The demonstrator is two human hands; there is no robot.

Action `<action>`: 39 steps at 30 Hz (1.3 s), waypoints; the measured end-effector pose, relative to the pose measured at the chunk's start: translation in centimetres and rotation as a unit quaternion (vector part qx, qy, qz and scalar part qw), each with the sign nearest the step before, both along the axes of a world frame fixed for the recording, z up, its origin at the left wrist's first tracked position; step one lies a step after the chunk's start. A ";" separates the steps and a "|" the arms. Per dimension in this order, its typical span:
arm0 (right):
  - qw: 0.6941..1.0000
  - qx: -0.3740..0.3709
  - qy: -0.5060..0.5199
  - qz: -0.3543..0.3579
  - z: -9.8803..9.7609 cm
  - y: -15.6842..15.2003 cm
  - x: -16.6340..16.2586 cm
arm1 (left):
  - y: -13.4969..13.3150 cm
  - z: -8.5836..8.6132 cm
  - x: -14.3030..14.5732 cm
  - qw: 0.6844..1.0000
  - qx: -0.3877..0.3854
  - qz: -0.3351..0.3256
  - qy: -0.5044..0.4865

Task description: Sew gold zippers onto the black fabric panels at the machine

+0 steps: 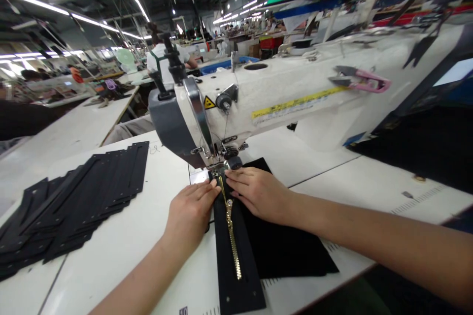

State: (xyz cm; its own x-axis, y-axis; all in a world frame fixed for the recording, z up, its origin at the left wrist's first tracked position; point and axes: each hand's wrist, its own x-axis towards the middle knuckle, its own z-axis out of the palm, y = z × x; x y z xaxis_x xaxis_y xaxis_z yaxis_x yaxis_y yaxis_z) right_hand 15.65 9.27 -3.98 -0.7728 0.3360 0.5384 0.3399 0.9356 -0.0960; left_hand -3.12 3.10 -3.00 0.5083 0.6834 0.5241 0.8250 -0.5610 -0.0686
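Observation:
A long black strip with a gold metal zipper set along its middle runs under the presser foot of a white sewing machine. My left hand is closed at the strip's left edge, fingertips close to the foot. On the other side, my right hand bears on the strip with its fingers together, beside the foot's round black knob. The zipper's pull lies between both hands, a little nearer to me. Beneath the right hand and forearm is a stack of black panels. The fingers' undersides are hidden.
At left, a fanned pile of black strips lies on the white table. Pink-handled thread snips rest against the machine's arm. Dark fabric lies at right. A person in white sits beyond the machine.

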 end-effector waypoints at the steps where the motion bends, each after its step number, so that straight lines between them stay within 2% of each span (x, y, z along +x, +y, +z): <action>1: 1.000 -0.001 -0.002 0.002 0.0 0.1 0.1 | -0.1 0.1 0.1 1.000 -0.003 -0.002 0.011; 6: 1.000 -0.005 -0.008 0.024 0.2 0.8 0.6 | -0.2 0.4 -0.1 0.999 -0.011 -0.002 0.034; 13: 0.999 -0.007 -0.007 0.044 0.3 1.3 0.8 | 0.4 0.2 -0.5 0.997 -0.004 -0.055 0.060; 18: 0.999 -0.017 -0.011 0.045 0.3 1.3 0.7 | 0.3 0.4 -0.2 0.996 -0.018 -0.051 0.068; 27: 0.999 -0.010 -0.007 0.052 0.2 1.6 0.7 | 0.3 0.8 0.3 0.995 0.005 -0.031 0.090; 39: 0.998 -0.026 -0.002 0.052 0.4 2.5 0.5 | 0.7 0.3 -0.3 0.995 -0.023 0.006 0.099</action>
